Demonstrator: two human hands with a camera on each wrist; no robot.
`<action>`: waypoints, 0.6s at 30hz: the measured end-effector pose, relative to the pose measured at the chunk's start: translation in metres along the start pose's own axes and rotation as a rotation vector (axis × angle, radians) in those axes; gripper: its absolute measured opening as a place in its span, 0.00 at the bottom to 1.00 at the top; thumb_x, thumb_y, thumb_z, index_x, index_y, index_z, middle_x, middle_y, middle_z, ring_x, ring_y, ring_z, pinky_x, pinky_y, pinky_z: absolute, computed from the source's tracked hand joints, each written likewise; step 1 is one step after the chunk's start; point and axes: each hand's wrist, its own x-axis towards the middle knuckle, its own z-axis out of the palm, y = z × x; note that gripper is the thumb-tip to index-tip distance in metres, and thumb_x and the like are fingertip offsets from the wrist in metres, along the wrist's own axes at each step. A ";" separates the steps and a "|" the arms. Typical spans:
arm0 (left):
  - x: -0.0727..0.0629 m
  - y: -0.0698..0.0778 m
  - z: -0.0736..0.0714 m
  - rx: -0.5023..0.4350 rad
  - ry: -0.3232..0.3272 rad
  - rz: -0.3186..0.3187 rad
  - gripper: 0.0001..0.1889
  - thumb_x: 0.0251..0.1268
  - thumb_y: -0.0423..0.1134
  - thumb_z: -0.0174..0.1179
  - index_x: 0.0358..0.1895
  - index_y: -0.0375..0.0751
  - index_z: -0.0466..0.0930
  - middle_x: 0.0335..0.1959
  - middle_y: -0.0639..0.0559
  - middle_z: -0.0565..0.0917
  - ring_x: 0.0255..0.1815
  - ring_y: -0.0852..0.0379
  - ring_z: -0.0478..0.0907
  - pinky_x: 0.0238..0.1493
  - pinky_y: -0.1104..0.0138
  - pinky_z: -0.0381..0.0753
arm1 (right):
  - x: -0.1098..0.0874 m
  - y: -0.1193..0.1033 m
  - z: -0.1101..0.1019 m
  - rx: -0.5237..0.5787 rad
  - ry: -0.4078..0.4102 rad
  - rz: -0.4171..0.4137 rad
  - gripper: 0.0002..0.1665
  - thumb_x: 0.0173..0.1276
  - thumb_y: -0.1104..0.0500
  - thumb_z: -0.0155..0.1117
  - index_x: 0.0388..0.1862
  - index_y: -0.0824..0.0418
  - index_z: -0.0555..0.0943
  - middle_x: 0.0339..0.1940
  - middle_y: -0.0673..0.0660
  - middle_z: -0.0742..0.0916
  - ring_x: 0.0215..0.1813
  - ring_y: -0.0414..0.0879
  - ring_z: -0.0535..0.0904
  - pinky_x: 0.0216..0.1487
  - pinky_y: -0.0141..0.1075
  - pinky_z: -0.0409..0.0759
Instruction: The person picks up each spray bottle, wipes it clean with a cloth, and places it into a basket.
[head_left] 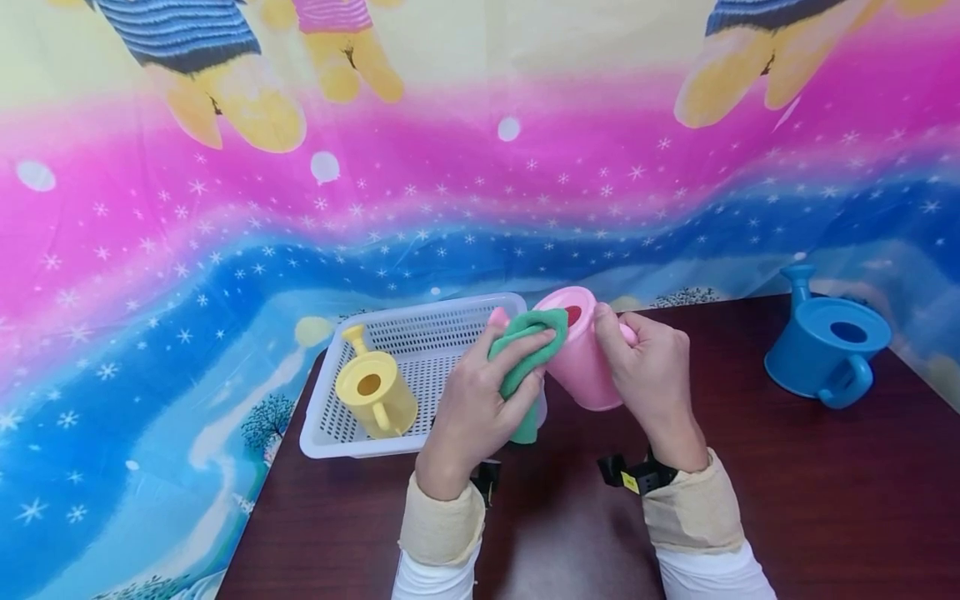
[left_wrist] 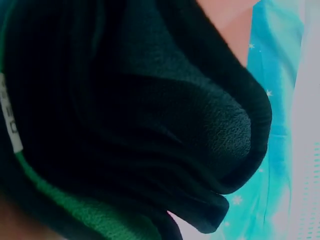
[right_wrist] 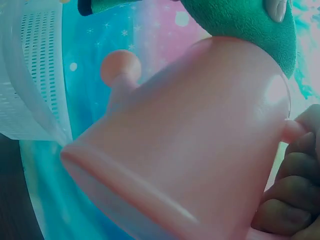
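Note:
A pink watering can (head_left: 581,371) is held tilted above the table, its top towards the back. My right hand (head_left: 651,375) grips its handle, the thumb up by the rim; in the right wrist view the fingers (right_wrist: 295,190) curl around the handle. A folded green cloth (head_left: 536,321) is in my left hand (head_left: 476,408), pressed to the can near its top opening. That cloth (left_wrist: 200,120) fills most of the left wrist view, dark and close. The can's spout (right_wrist: 120,72) shows in the right wrist view; in the head view the left hand and cloth mostly hide it.
A white perforated basket (head_left: 318,446) stands left of the hands with a yellow watering can (head_left: 378,396) in it. On the right of the dark wooden table (head_left: 750,500) is a blue watering can (head_left: 810,350). A patterned cloth backdrop (head_left: 450,183) hangs behind.

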 end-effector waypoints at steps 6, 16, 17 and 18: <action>-0.001 0.000 0.001 -0.012 0.017 -0.075 0.23 0.73 0.43 0.64 0.70 0.58 0.80 0.57 0.49 0.83 0.52 0.56 0.82 0.48 0.61 0.88 | 0.000 0.001 0.002 0.059 0.047 0.057 0.35 0.77 0.51 0.64 0.08 0.60 0.69 0.07 0.44 0.67 0.14 0.37 0.65 0.15 0.27 0.61; -0.001 0.000 0.002 -0.019 0.021 -0.120 0.25 0.76 0.44 0.62 0.74 0.59 0.75 0.53 0.49 0.81 0.46 0.57 0.79 0.41 0.64 0.85 | 0.002 0.005 0.002 0.175 0.160 0.113 0.36 0.76 0.52 0.65 0.09 0.65 0.67 0.09 0.44 0.65 0.15 0.37 0.61 0.17 0.28 0.58; -0.001 0.000 0.002 -0.018 0.019 -0.121 0.25 0.76 0.44 0.62 0.74 0.59 0.74 0.52 0.49 0.81 0.45 0.57 0.79 0.40 0.64 0.85 | 0.002 0.006 0.002 0.184 0.169 0.121 0.36 0.76 0.52 0.65 0.09 0.66 0.67 0.09 0.44 0.65 0.15 0.37 0.61 0.17 0.28 0.58; -0.001 0.000 0.002 -0.017 0.017 -0.122 0.25 0.76 0.44 0.61 0.74 0.59 0.74 0.51 0.49 0.81 0.45 0.57 0.78 0.40 0.65 0.84 | 0.002 0.007 0.001 0.191 0.180 0.130 0.36 0.76 0.52 0.65 0.09 0.66 0.67 0.09 0.43 0.65 0.16 0.37 0.61 0.17 0.28 0.58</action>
